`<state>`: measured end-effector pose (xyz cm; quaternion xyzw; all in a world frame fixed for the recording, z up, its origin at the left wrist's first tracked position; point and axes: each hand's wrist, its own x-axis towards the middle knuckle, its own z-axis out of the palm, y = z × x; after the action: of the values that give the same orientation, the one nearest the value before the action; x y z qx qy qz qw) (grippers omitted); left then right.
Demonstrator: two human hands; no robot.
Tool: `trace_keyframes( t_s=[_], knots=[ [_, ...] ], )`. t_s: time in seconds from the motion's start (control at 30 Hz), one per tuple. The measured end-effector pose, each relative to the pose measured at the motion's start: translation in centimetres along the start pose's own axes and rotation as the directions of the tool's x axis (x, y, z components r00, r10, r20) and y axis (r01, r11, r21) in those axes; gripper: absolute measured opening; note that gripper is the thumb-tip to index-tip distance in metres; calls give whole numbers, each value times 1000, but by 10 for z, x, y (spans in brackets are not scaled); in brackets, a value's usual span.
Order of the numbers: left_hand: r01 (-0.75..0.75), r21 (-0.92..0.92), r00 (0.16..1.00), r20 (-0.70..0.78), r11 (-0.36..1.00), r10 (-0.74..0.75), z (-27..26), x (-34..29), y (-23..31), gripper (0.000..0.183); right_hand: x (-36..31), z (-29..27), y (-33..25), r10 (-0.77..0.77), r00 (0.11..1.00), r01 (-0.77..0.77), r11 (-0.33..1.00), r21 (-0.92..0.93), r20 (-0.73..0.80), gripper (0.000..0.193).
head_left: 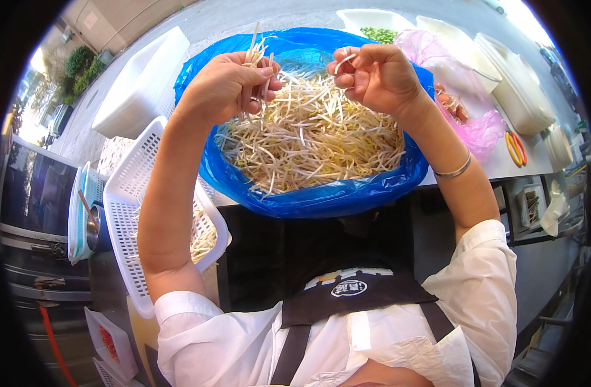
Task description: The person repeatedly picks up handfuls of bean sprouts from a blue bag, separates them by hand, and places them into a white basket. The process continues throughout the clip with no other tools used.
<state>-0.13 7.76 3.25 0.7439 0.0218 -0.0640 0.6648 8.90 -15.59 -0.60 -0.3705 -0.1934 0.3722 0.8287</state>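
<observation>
A large blue plastic bag [308, 205] lies opened wide in front of me, filled with pale bean sprouts [315, 138]. Over its far left part, my left hand [228, 84] is closed on a small bunch of bean sprouts, their ends poking out above and below the fingers. My right hand [386, 77] is raised over the far right part of the bag. Its thumb and fingers pinch a single short white sprout [345, 62]. Below my left forearm stands a white perforated basket [133, 193] with more sprouts [203, 235] in it, partly hidden by the arm.
White tubs [144, 84] stand at the far left. A tub of green vegetables [378, 35], a pink plastic bag [479, 126] and stacked white containers [514, 90] are at the far right. Orange-handled scissors [516, 148] lie on the table's right side. A ladle [89, 216] rests at left.
</observation>
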Motion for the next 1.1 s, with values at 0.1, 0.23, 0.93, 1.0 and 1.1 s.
trace_keyframes(
  t_s=[0.1,0.23,0.93,1.0,1.1],
  knots=[
    [-31,31,999,-8,999,31,-1,0,-1,19,3,4,-1,-48,999,38,898,-439,-14,12],
    [-27,119,996,-77,993,36,1,-1,-5,18,12,7,13,-247,947,189,-86,-978,204,28],
    [-39,-22,995,-92,999,36,4,5,-6,19,14,-2,-39,109,993,-41,708,-705,52,27],
    [-32,-42,995,-98,999,28,5,4,-7,19,14,-1,-37,135,989,-61,761,-646,66,27],
    [-44,-55,997,-69,997,40,5,2,-8,21,14,1,-29,142,987,-69,808,-585,80,24]
  ],
)
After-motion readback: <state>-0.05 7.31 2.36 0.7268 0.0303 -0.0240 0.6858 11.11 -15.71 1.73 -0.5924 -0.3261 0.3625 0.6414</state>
